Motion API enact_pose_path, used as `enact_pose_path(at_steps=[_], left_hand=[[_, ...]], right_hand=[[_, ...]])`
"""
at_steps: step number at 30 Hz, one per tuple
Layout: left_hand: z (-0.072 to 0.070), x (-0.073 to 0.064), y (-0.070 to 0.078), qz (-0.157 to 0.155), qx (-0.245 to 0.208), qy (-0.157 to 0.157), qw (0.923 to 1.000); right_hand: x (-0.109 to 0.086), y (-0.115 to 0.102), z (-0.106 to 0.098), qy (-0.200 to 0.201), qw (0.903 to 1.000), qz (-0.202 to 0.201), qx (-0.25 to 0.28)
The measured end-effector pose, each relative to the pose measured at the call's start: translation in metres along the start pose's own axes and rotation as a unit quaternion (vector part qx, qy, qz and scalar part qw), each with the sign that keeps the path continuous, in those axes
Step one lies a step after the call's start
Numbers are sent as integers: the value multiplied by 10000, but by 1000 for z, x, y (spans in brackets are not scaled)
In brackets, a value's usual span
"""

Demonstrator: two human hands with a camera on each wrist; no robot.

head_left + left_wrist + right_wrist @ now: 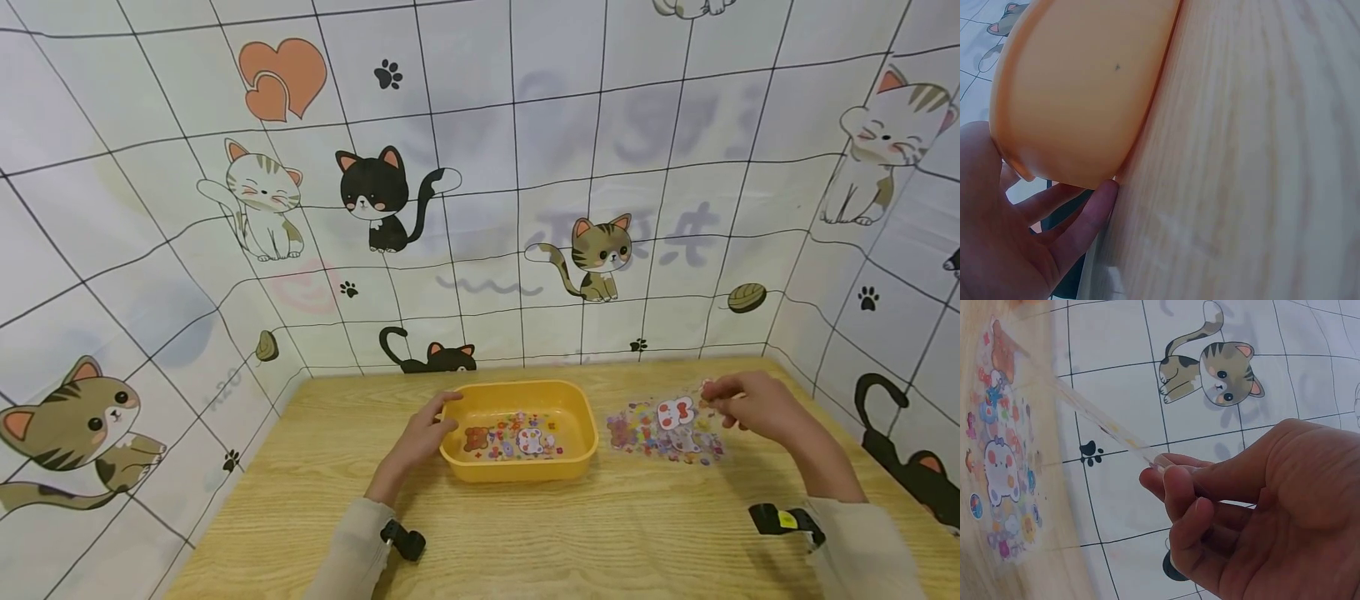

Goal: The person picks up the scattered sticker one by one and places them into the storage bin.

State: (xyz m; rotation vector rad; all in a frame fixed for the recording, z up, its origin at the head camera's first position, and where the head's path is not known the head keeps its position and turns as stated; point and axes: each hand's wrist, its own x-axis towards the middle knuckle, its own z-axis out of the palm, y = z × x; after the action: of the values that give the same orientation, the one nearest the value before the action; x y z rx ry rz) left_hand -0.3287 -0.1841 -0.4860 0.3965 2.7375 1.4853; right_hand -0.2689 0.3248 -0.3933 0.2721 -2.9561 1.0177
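Note:
A yellow plastic tray (517,473) stands on the wooden table. My left hand (420,433) grips its left end, with fingertips at the rim; the left wrist view shows the hand (1029,231) around the tray's end wall (1085,112). Inside the tray lies a colourful sticker sheet (529,440) with a bear and a white bunny. To the right of it, my right hand (757,404) pinches the edge of a clear sticker sheet (675,412), seen nearly edge-on in the right wrist view. Under this tilted sheet, another sticker sheet (1002,469) lies flat on the table.
Behind the table (540,542) and along both sides hangs a white gridded covering (480,167) printed with cartoon cats, hearts and paw marks. Dark bands with small devices (405,542) sit on both wrists.

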Motion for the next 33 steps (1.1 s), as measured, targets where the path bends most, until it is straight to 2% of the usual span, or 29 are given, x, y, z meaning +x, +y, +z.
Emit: enact_pose_path(at_steps=[11,19,33], left_hand=[[0,1,-1,-1,-28,9,10000],[0,0,-1,-17,-30,22,10000],[0,0,0,-50,-91,24,9999]], right_hand=[[-4,-13,-6,382,9992,-76,-25],[-9,-22,-12,627,9978,81,-180],[-15,-30,-18,737,9969,124,-224]])
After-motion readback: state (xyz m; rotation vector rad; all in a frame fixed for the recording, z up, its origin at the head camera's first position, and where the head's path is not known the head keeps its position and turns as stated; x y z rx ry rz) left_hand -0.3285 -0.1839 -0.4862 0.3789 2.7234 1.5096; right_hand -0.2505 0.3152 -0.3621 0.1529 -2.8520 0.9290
